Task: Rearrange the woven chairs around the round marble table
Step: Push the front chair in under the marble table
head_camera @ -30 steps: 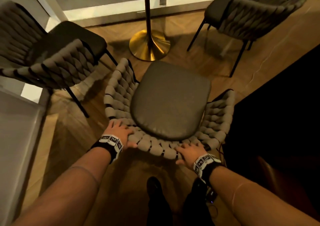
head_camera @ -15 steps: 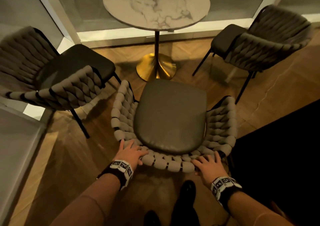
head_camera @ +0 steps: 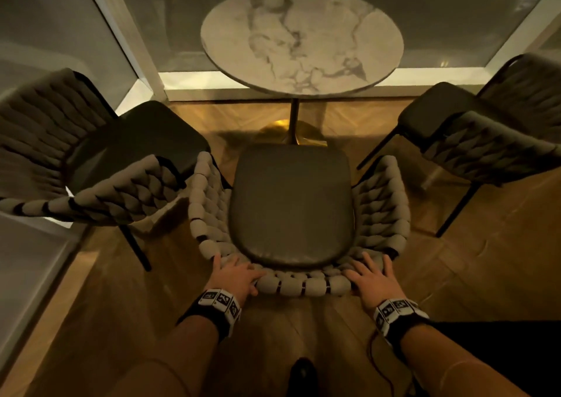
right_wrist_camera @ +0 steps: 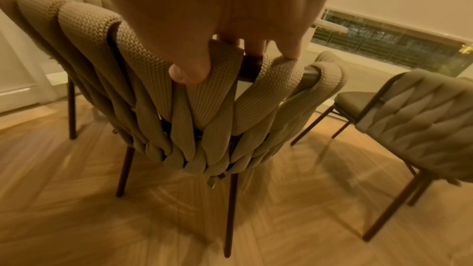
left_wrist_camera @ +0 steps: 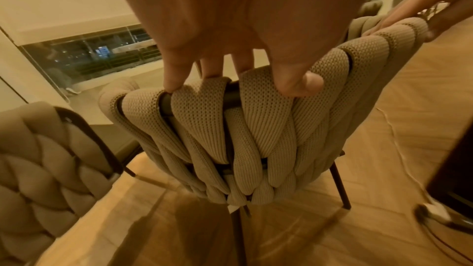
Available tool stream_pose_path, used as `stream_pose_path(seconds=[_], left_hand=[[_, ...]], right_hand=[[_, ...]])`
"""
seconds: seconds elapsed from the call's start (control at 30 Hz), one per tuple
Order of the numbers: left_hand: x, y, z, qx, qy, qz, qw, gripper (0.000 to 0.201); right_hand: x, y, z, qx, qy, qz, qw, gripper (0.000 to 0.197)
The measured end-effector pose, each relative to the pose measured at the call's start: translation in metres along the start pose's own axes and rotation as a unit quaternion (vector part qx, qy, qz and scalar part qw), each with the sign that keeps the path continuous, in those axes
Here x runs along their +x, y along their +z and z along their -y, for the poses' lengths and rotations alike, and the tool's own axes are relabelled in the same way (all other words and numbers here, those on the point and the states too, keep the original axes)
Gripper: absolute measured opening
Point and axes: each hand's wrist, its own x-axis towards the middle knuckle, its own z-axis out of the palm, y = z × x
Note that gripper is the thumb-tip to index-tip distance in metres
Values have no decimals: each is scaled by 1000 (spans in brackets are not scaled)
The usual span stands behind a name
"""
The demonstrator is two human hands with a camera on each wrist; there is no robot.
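the middle woven chair [head_camera: 291,211] stands on the wooden floor [head_camera: 455,275], its seat front pointing at the gold pedestal base [head_camera: 291,135] of the round marble table [head_camera: 302,39]. the left hand [head_camera: 235,276] lies on the top rail of the backrest near its left corner; in the left wrist view the fingers [left_wrist_camera: 174,80] hook over the rail and the thumb presses the rear of the weave, so it grips the rail. the right hand [head_camera: 372,279] takes the same rail near the right corner; in the right wrist view the thumb pinches the weave from behind while the fingers reach over the top.

handling, as a judgement: the knitted straps are soft and yield under pressure, so they give poor control alone. the dark metal tube showing between the straps is the stiff member; take hold there, one hand toward each corner of the backrest, as now. the thin metal legs suggest moderate weight. they can scrape or catch on the floor joints, so tilt or lift rather than drag.

outward, the left chair [head_camera: 91,165] stands just beside the middle chair's left arm, nearly touching. the right chair [head_camera: 485,141] stands apart, beyond the right arm.
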Motion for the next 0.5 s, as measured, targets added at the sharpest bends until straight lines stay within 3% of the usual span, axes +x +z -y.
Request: stream_pose_path(seconds=[0.23, 0.5], left_hand=[[60, -48, 9, 11, -11, 13, 1000, 55], [94, -77, 12, -9, -16, 27, 999, 54]], right_hand=[[58, -38, -23, 5, -18, -25, 1000, 53], [95, -61, -40, 7, -24, -28, 999, 57]])
